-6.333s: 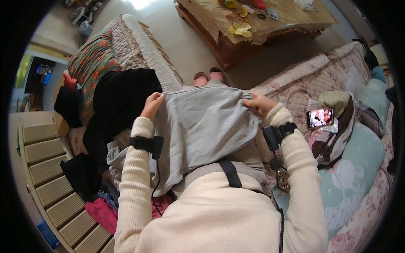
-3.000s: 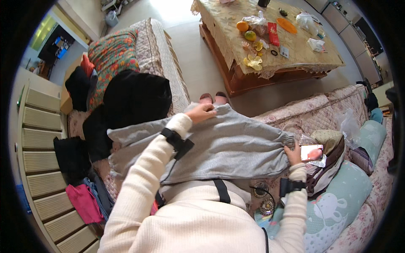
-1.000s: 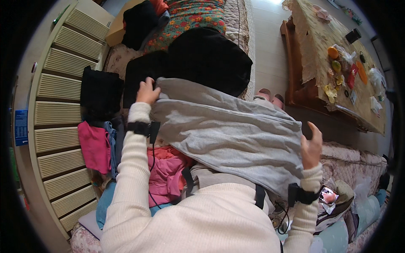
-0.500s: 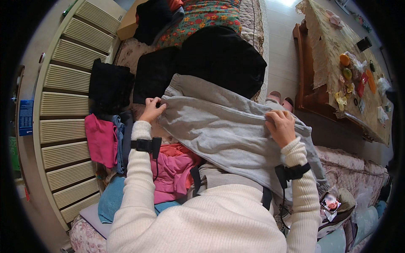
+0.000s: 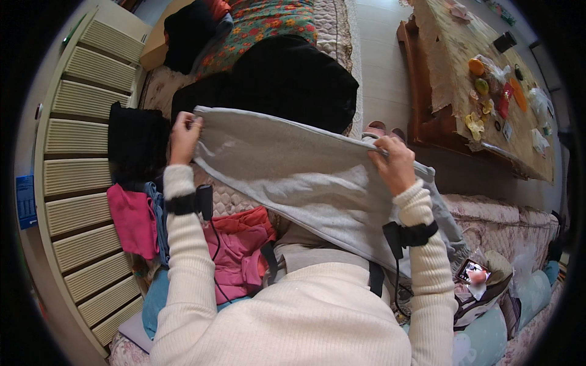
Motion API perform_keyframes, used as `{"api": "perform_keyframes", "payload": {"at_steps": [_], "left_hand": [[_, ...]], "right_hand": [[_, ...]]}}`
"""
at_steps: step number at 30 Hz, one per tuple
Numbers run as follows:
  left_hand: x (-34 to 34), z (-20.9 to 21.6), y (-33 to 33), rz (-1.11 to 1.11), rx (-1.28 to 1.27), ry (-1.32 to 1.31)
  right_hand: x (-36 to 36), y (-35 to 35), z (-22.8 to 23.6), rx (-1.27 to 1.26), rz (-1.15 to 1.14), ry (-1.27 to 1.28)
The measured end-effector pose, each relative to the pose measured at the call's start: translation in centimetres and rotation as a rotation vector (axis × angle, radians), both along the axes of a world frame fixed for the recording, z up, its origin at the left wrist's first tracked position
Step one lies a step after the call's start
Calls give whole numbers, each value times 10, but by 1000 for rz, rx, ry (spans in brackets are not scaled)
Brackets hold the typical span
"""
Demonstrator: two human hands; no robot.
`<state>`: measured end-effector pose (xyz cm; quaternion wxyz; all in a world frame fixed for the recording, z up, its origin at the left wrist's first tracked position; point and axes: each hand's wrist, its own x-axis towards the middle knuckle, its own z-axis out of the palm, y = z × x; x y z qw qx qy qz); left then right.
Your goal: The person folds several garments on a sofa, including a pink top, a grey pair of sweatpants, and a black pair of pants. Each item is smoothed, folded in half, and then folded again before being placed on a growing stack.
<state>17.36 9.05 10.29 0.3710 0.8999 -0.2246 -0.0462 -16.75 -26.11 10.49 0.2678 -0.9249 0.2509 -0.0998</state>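
Surface: quilted floral cover (image 5: 232,198) under and around the person's lap. Nearest, at the left thigh, a pink garment (image 5: 238,259) and a coral cloth (image 5: 247,222) lie crumpled, crowding that side. Further left, a magenta cloth (image 5: 131,219) and black folded clothes (image 5: 137,146) stand against a cream slatted panel (image 5: 76,177), which bounds the space. To the right, past the forearm, a lit phone (image 5: 474,272) lies among bags and cloths. Ahead, a large black cloth (image 5: 299,82) sits directly beyond the work; room to move opens ahead and right, over a strip of pale floor (image 5: 381,67) reaching to the table (image 5: 448,85), its patterned cover hanging over the near edge.

Specimen: grey garment (image 5: 293,161), apparently trousers, stretched across and above the lap from left hand to beyond right forearm. Upper edge raised and nearly straight between the hands; lower edge slants down to the right. Surface soft, shallowly creased; a gathered cuff shows at the right end.

Hands: left hand (image 5: 184,137) nearly closed, gripping the upper left corner; its fingertips are partly hidden, so the exact hold is uncertain. Right hand (image 5: 395,160) narrow, thumb and fingers pinching the upper edge right of centre.
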Motion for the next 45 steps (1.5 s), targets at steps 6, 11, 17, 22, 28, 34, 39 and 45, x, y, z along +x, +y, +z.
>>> {"api": "perform_keyframes", "payload": {"at_steps": [6, 11, 17, 22, 28, 34, 39, 45], "left_hand": [[4, -81, 0, 32, 323, 110], [14, -85, 35, 59, -103, 486], [6, -85, 41, 30, -155, 635], [-10, -68, 37, 62, -427, 919], [-25, -33, 19, 75, -369, 1031], [-26, 12, 22, 93, -525, 1036], [-2, -2, 49, -60, -544, 931], [13, -64, 40, 57, -265, 943]], "right_hand": [[-23, -7, -20, -99, -108, -8], [-83, -69, -19, -20, -272, 87], [-125, -104, -26, 765, -235, 71], [-127, -126, -32, 724, -251, 357], [-138, -122, -42, 562, -307, 372], [-146, -124, -41, 765, -338, 156], [-141, -117, -56, 681, -435, 65], [-122, -100, -74, 355, -561, 159]]}}
